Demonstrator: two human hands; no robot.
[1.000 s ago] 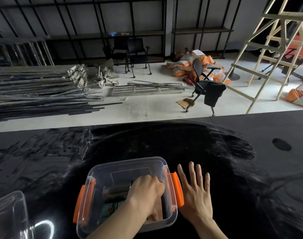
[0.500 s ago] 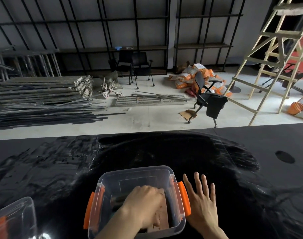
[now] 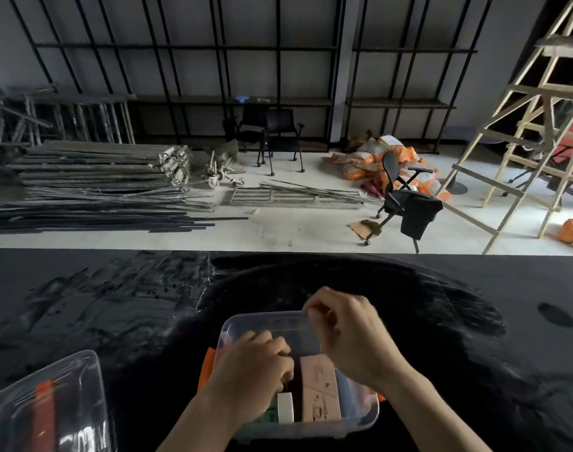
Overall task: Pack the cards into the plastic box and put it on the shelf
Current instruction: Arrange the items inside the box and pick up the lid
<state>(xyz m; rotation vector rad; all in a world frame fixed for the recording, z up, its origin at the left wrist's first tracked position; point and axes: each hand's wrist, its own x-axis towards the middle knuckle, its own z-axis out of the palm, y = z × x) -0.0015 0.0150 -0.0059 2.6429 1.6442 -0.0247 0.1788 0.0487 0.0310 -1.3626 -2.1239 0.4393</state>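
A clear plastic box (image 3: 360, 422) with orange handles stands on the black table near me. Several card packs stand on edge inside it: a brown pack (image 3: 321, 391), a white one (image 3: 285, 407) and a greenish one beside my wrist. My left hand (image 3: 256, 370) is down inside the box, fingers curled onto the cards at its left side. My right hand (image 3: 347, 334) is over the box's far right corner, with its fingers curled around the rim there. The shelf (image 3: 278, 102), a black metal rack, lines the far wall.
A clear lid (image 3: 50, 406) with an orange clip lies on the table (image 3: 115, 305) at the lower left. Beyond the table edge are piled metal bars (image 3: 93, 190), office chairs (image 3: 405, 203), orange sacks (image 3: 366, 158) and a wooden ladder (image 3: 523, 132).
My right hand lifted from lying flat on the table beside the box and now curls over the box's far right rim. My left hand stays inside on the cards. The view tilted up.
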